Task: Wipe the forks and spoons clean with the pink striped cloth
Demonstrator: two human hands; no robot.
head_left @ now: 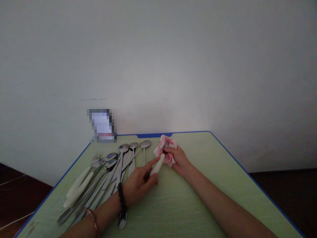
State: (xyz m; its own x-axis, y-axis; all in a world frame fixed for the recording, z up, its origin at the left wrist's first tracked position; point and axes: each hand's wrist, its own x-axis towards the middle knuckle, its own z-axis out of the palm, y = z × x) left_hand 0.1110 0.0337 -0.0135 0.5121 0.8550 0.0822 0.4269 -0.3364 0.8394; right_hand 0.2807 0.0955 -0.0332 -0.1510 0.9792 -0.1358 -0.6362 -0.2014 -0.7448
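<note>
My left hand (141, 181), with a dark bead bracelet and a copper-coloured bangle at the wrist, is closed around a utensil with a thick white handle (158, 166). The far end of that utensil is hidden, so its kind does not show. Just beyond, my right hand (181, 160) grips a crumpled pink-and-white cloth (166, 144), thumb on top. The white handle's tip reaches the cloth's near edge. Under and left of my left forearm lies a spread of metal cutlery, with several spoons (145, 144), forks (97, 158) and knives (109, 178). Two white-handled utensils (78, 186) rest at its left side.
The pale green table (198, 201) has a blue edge and stands against a plain wall (198, 66). A blurred-out phone-like device (102, 125) leans at the back left corner. Thin white cables (16, 220) run by the dark floor at left.
</note>
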